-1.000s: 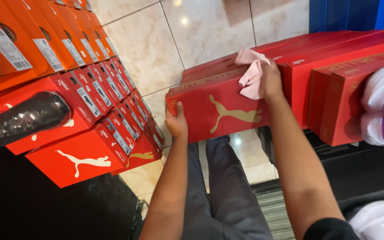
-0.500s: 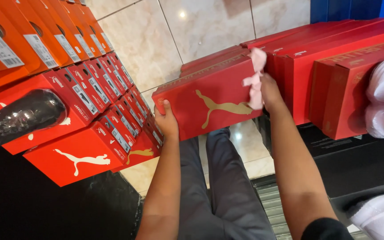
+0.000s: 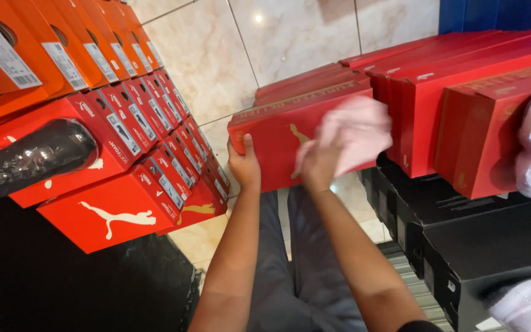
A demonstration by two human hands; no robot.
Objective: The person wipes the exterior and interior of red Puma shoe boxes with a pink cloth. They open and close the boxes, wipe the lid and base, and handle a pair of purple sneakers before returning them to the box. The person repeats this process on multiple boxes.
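Right hand with pink cloth on red shoebox

Glossy beige floor tiles fill the upper middle of the frame, thin dark grout lines crossing them, and a small bright spot of overhead light gleams near the top centre. Down the left side runs a leaning row of red and orange shoe boxes, white labels facing up. Across the upper right, more red boxes stand on edge, packed side by side, resting on black boxes at lower right. A blue surface shows in the top right corner. The lower left lies dark.
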